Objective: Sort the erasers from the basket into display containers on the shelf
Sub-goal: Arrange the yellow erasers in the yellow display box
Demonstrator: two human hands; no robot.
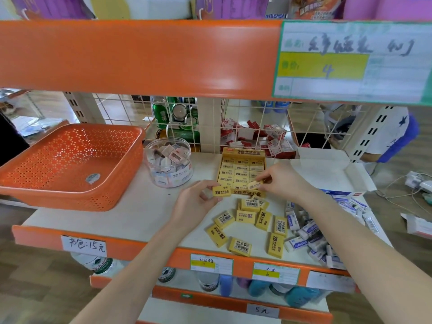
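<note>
An empty orange perforated basket point(70, 164) sits on the shelf's left side. A yellow 2B display box point(243, 171) stands mid-shelf, nearly filled with rows of yellow erasers. My left hand point(198, 202) pinches one yellow 2B eraser point(221, 191) just left of the box's front edge. My right hand point(280, 181) holds another yellow eraser point(255, 184) over the box's front right corner. Several loose yellow erasers point(247, 220) lie scattered on the shelf in front of the box. A heap of white-and-blue erasers point(308, 232) lies to their right.
A clear round tub point(168, 162) of small erasers stands between basket and yellow box. A flattened white carton point(327, 169) lies at the right. A wire grid point(233, 122) backs the shelf. An orange shelf edge point(140, 54) overhangs above; price labels point(211, 264) line the front lip.
</note>
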